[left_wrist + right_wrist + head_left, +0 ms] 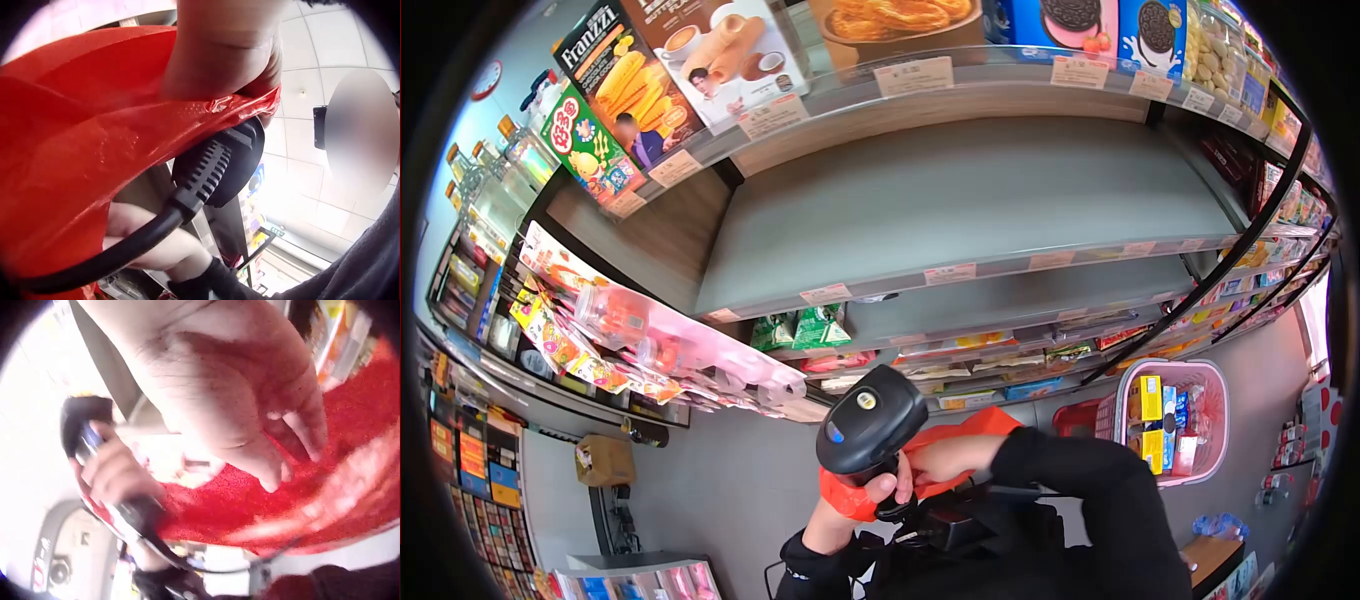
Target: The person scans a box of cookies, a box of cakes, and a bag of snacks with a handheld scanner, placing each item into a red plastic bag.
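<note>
My left hand (pixel 884 488) grips the handle of a black barcode scanner (pixel 870 420), its head pointing up. A red plastic bag (pixel 983 424) hangs at the same hand, its edge bunched under the palm beside the scanner's cable (pixel 156 231) in the left wrist view. My right hand (pixel 950 457) reaches over the bag from the right. In the right wrist view its thumb and fingers stand apart against the red plastic, with nothing between them. The bag's inside is hidden in the head view.
A grey shelf (pixel 960 200) spans the front, with boxed snacks (pixel 730 60) above and green packets (pixel 820 327) below. Hanging packets (pixel 590 340) line the left. At right a pink basket (pixel 1222 420) with boxes stands on the floor; a cardboard box (pixel 605 460) sits at left.
</note>
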{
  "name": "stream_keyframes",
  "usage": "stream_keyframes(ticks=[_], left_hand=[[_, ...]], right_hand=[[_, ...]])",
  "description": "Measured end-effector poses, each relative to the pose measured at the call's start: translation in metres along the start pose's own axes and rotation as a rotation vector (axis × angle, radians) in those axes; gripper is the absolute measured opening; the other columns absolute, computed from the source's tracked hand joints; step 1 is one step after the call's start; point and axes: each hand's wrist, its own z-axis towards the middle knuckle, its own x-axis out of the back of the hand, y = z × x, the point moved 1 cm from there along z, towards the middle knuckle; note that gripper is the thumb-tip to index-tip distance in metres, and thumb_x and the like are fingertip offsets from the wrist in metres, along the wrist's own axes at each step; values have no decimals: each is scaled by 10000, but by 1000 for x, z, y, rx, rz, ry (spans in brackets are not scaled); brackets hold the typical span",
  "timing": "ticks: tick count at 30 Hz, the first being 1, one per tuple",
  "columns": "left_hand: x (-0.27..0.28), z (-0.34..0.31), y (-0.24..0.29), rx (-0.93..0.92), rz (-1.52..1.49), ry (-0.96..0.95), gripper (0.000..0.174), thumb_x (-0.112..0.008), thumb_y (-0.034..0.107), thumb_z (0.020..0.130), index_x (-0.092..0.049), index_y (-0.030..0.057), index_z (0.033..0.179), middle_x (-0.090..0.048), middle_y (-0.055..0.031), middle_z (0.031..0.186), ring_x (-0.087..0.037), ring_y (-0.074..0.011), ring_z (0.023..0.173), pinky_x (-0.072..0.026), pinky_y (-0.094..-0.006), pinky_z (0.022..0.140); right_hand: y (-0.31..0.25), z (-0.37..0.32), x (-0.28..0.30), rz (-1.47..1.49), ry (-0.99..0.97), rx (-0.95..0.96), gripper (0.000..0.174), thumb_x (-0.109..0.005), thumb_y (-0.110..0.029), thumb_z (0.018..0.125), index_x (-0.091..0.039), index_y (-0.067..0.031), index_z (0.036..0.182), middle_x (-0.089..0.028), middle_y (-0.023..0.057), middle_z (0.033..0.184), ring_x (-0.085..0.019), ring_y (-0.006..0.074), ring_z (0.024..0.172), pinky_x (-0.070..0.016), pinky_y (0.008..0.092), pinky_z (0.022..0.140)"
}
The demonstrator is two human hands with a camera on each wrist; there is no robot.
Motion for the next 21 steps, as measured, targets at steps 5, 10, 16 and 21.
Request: stream_keyframes(ticks=[5, 10, 16, 21], left_hand=[[39, -16, -9, -35, -4, 41, 483, -642, 158, 734, -411, 8, 1132, -494, -98, 647, -509, -181, 551, -429, -302, 512], [66, -22, -14, 5, 70, 113, 467, -629, 151, 747, -408, 17, 1136, -503, -86, 655, -520, -170, 573, -441, -298, 529], [93, -33, -9, 161, 137, 243, 222, -588, 126, 785, -449, 29, 928, -507, -52, 660, -515, -142, 622, -448, -281, 574], [104, -37, -10, 180, 145, 292, 169, -563, 100, 803, -457, 29, 914, -513, -43, 665, -509, -134, 615, -433, -278, 583]], right_hand=[[-14, -48, 118, 260, 486, -43, 311, -633, -249, 749, -567, -7, 932, -593, 64, 840, -574, 138, 721, -463, 279, 661], [16, -8, 185, 182, 1151, -280, 647, -753, -253, 633, -424, 15, 1122, -511, 165, 1037, -491, 209, 970, -424, 311, 820], [69, 58, 205, -389, 1347, -196, 438, -599, -337, 734, -525, -45, 1052, -525, 162, 1081, -480, 318, 1008, -357, 386, 873], [64, 39, 195, -262, 1383, -333, 369, -574, -269, 757, -532, -30, 1035, -539, 159, 1050, -493, 305, 994, -368, 388, 859]])
